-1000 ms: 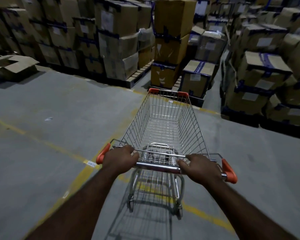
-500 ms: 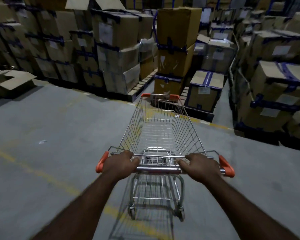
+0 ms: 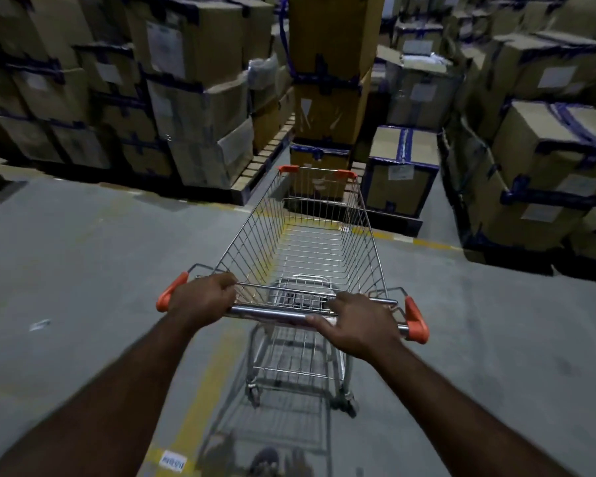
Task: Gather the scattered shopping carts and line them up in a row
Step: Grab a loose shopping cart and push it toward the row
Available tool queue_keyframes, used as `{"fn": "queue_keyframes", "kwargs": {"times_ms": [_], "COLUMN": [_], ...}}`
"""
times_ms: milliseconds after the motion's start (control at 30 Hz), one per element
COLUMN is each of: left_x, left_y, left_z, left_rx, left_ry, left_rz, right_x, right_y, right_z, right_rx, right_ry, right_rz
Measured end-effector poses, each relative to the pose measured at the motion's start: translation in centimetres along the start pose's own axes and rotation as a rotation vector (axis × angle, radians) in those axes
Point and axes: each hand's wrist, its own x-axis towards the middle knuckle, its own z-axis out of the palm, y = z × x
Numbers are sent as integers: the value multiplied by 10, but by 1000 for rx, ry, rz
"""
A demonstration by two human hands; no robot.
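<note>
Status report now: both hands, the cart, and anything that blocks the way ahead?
Left hand and right hand shut on handle bar. Cart empty, upright. Stacked boxes close ahead.

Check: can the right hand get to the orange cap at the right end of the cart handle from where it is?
Probably yes. The right hand rests on the handle bar, the orange end cap is just beyond it, and nothing lies between them.

Shopping cart (image 3: 310,249) nearer the boxes (image 3: 398,173)
</note>
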Motion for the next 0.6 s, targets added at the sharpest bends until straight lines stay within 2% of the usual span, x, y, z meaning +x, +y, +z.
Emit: {"fn": "queue_keyframes", "kwargs": {"times_ms": [133,233,367,467,600], "left_x": [76,108,135,155,182], "left_y": [-29,-30,-18,-18,-18], "left_z": [-22,-24,-15,-20,-30], "left_rx": [-18,-27,27,60,101], "left_ry": [54,98,30,17,-5], "left_rz": [8,141,308,314,304], "right_x": [68,109,136,144,163], "right_y": [-38,-54,-59,-59,-61], "right_z": [3,0,-8,-6,-6], "right_rx": [15,57,-38,-116,-119], "right_ry": [-15,-7,32,61,42], "right_rz": [45,25,47,174,198]}}
